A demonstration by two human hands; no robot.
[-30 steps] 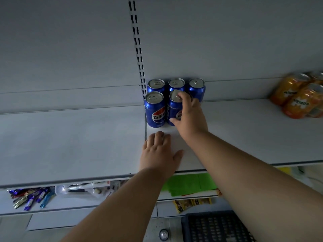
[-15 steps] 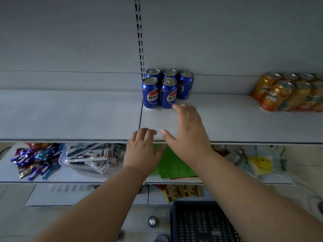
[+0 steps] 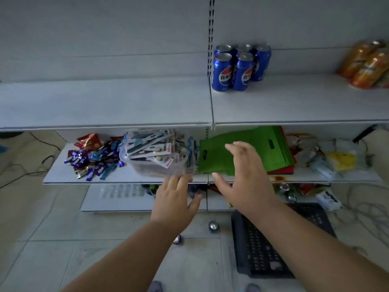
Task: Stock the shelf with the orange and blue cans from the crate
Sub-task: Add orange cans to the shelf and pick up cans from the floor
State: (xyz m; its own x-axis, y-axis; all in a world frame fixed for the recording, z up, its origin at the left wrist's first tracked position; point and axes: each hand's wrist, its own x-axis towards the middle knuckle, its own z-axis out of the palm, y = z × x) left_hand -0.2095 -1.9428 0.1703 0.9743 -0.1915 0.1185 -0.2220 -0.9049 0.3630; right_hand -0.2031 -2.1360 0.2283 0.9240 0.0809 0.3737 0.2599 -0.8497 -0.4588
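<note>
5 blue cans (image 3: 240, 67) shelved | hands, left (image 3: 175, 200) and right (image 3: 245, 175), spread, empty | next: crate (image 3: 273, 239), seemingly empty; floor can (image 3: 213, 226)

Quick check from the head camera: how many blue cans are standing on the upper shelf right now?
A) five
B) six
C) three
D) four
A: the blue cans stand in a cluster on the upper shelf, two in front and three behind, next to the slotted upright; both hands are empty below them.
</note>
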